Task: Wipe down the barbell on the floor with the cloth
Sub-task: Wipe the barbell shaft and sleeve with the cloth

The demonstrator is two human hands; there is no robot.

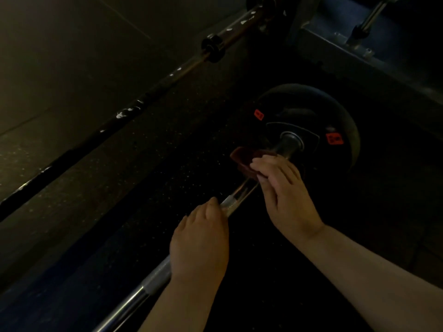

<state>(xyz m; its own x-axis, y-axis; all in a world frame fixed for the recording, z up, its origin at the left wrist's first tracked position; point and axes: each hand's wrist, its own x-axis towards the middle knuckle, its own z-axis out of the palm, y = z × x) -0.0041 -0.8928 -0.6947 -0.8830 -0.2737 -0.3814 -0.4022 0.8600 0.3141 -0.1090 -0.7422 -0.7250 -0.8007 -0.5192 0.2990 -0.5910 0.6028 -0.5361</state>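
Note:
A chrome barbell [134,298] lies diagonally on the dark floor, from the lower left up to a black weight plate [335,111] with orange labels. My left hand [200,240] is closed around the shaft at mid-frame. My right hand [285,195] sits further up the bar, close to the plate's collar, pressing a dark red cloth [244,159] onto the shaft. Most of the cloth is hidden under the fingers. The scene is dim.
A second, darker barbell [134,109] with white chalk marks lies parallel at the upper left. A metal rack base [354,37] with an upright post stands at the upper right. Speckled rubber flooring [167,152] separates the two bars.

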